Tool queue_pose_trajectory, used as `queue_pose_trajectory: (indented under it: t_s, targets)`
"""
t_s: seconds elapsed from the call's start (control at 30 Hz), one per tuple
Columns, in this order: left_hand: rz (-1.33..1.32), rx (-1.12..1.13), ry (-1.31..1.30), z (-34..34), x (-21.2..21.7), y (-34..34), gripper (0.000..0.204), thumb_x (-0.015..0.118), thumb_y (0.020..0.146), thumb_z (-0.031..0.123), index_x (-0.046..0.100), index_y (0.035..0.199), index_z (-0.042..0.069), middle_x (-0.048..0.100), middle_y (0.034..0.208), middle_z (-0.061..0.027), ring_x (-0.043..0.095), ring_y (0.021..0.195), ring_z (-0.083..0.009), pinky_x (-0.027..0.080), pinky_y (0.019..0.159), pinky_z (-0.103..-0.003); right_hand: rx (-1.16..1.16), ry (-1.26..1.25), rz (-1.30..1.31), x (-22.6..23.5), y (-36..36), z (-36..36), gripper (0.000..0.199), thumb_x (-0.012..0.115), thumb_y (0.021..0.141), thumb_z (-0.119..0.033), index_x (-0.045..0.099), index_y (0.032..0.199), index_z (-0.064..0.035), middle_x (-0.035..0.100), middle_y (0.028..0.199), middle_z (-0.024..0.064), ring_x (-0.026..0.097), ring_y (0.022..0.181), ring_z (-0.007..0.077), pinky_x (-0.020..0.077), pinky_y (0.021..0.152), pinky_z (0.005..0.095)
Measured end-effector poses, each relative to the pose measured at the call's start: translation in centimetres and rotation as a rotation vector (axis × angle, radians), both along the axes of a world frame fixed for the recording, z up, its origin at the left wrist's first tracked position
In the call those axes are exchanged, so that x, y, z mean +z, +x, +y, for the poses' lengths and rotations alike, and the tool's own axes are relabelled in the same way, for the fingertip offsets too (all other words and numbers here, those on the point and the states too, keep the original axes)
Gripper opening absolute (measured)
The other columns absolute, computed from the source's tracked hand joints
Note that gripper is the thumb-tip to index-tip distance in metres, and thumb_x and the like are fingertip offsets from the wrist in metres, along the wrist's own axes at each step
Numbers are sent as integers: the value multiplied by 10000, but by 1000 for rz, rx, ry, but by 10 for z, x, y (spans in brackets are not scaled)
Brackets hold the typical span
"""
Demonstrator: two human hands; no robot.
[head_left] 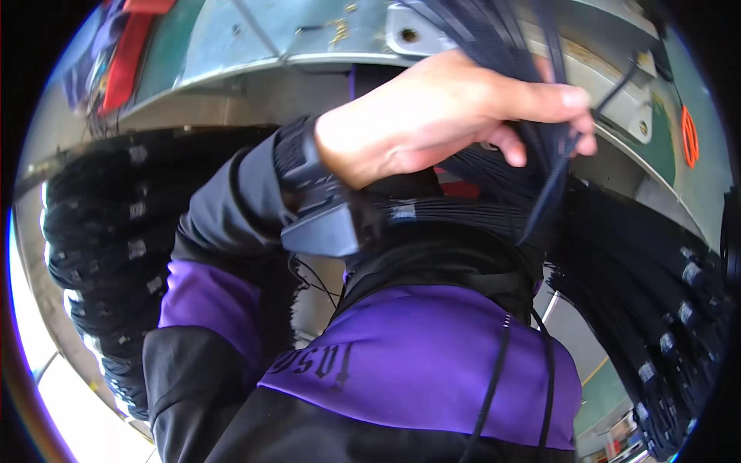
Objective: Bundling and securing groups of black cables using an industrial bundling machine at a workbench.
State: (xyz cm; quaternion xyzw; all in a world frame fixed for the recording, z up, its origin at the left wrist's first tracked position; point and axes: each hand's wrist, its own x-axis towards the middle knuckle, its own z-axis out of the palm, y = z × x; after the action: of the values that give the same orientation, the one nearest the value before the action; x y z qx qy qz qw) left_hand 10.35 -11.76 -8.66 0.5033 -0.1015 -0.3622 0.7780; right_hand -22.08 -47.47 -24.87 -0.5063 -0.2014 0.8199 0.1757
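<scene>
My left hand (432,116) reaches across the front of me from the left, its wrist bearing a boxy grey device (328,224) on a black strap. Thumb and fingers are closed around a bundle of thin black cords (532,116), which runs up past the top edge and hangs below the fingers. Single cord ends stick out beyond the fingertips, some smeared by motion. Under the hand, more black cords (463,212) lie across my lap, gathered by a pale band (403,210). My right hand cannot be made out.
Thick rows of banded black cord bundles hang at the left (116,208) and right (656,285). Ahead is a metal-edged bench (255,46) with small brass-coloured bits (340,31) and a pale metal machine plate (617,96). An orange ring (689,137) lies at the far right.
</scene>
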Motion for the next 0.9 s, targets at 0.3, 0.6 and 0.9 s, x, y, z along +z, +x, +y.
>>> queue_pose_trajectory:
  t_s: [0.3, 0.6, 0.9]
  targets:
    - [-94, -99, 124, 20, 4, -13, 213, 601, 790, 264, 656, 816, 60, 628, 789, 14, 559, 754, -81, 391, 562, -197, 168, -83, 72, 25, 26, -24, 418, 533, 796, -398, 557, 1056, -71, 561, 1075, 105, 502, 1018, 234, 368, 893, 361]
    - [-142, -44, 10, 52, -3, -26, 220, 615, 766, 319, 678, 823, 116, 613, 816, 34, 526, 744, -72, 343, 598, -202, 186, -99, 108, 17, 38, -22, 407, 536, 793, -388, 561, 1047, -70, 562, 1070, 104, 504, 1014, 233, 373, 887, 361]
    - [-171, -6, 25, 69, -19, -38, 229, 615, 761, 341, 677, 820, 128, 604, 808, 36, 516, 701, -63, 330, 550, -202, 151, -166, 136, 25, 39, -34, 396, 539, 791, -379, 565, 1037, -69, 564, 1066, 104, 506, 1010, 233, 378, 880, 362]
